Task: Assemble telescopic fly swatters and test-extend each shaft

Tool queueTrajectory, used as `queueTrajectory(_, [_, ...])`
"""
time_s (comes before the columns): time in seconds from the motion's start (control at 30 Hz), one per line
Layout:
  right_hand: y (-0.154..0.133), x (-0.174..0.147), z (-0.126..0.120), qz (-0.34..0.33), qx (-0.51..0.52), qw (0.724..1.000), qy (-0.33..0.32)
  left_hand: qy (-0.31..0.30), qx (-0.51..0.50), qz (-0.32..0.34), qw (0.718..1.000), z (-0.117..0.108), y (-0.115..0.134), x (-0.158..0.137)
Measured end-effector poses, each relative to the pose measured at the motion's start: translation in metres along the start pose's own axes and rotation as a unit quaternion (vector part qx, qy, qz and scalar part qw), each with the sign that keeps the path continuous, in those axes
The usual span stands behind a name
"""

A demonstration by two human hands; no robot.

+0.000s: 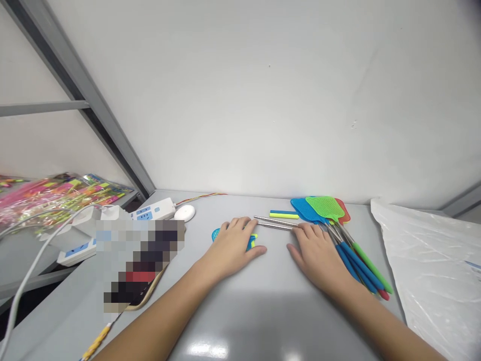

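My left hand (233,246) lies palm down with fingers stretched out over blue mesh fly swatter heads (215,234); a yellow-green edge peeks out beside its thumb. Opposite it, my right hand (317,253) rests flat on the table, its fingertips at the right ends of thin metal rods (276,223). The rods' left ends come close to my left fingers. Behind them lie a blue and a yellow handle tube (284,216). Beside my right hand is a pile of fly swatters with a green head (326,208), blue heads (299,205) and metal shafts, partly hidden by my forearm.
A phone (145,296), partly pixelated, lies on the left near white power strips (163,209) and a round white disc (185,213). White plastic bagging (432,260) covers the right side. Packaged colourful goods (63,198) lie beyond the frame post at left. A wall stands behind.
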State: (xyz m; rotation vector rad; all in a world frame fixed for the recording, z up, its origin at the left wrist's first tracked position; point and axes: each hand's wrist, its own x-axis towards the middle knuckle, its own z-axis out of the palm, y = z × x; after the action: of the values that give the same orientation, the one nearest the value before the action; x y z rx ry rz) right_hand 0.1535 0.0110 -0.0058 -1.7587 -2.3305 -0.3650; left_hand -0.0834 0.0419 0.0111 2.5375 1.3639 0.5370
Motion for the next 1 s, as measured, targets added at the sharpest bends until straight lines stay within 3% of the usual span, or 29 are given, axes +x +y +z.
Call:
queueTrajectory(0.37, [0.000, -0.001, 0.001, 0.009, -0.023, 1.000, 0.011, 0.015, 0.018, 0.013, 1.000, 0.005, 0.008, 0.002])
queueTrajectory(0.6, [0.005, -0.003, 0.010, -0.034, -0.033, 0.999, 0.024, 0.009, 0.026, 0.056, 0.998, 0.007, 0.020, -0.001])
queueTrajectory(0.87, [-0.003, -0.004, -0.004, -0.064, 0.101, 0.992, 0.040, 0.086, 0.145, 0.064, 0.984, 0.007, 0.036, 0.002])
queueTrajectory(1.0, [-0.011, -0.010, -0.016, -0.104, 0.134, 0.984, 0.047, 0.047, 0.196, 0.124, 0.972, 0.012, 0.051, -0.001])
